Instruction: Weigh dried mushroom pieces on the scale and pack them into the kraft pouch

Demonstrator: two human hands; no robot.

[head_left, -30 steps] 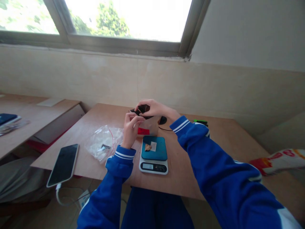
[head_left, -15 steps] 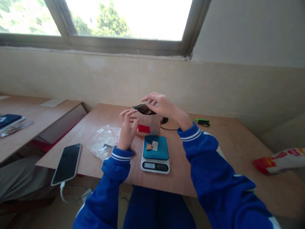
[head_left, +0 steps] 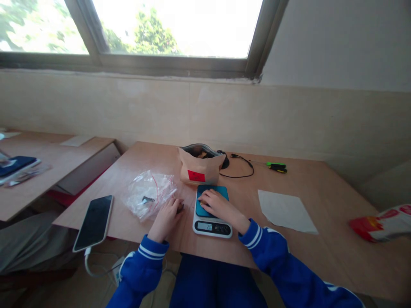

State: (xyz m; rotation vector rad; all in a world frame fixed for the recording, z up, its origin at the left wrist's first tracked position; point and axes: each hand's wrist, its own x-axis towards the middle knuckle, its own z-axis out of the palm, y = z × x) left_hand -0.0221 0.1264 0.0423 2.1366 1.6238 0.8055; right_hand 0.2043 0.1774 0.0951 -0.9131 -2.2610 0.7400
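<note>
My right hand [head_left: 218, 205] reaches over the blue platform of a small white digital kitchen scale [head_left: 197, 228], its fingers bent and closed around a small brown piece [head_left: 202, 202] lying there. The hand covers most of that piece. On the tabletop left of the scale rests my left hand [head_left: 167, 218], fingers curled down at a small dark thing [head_left: 180, 208] too hidden to name. Beside it lies a clear zip bag [head_left: 141, 192] with a dark scrap in it. Behind the scale an open brown paper pouch [head_left: 210, 169] with a red label holds brown pieces.
A phone [head_left: 93, 222] with a cable overhangs the left table edge. To the right lie a white sheet [head_left: 285, 209], a black cable [head_left: 252, 169], a green-and-black tool [head_left: 276, 167] and a red-and-white packet [head_left: 379, 222]. Another table [head_left: 80, 160] stands at left.
Both hands have come down from the pouch's mouth: the right onto the scale, the left to the tabletop. The pouch and white sheet show more fully. The scale's display has changed.
</note>
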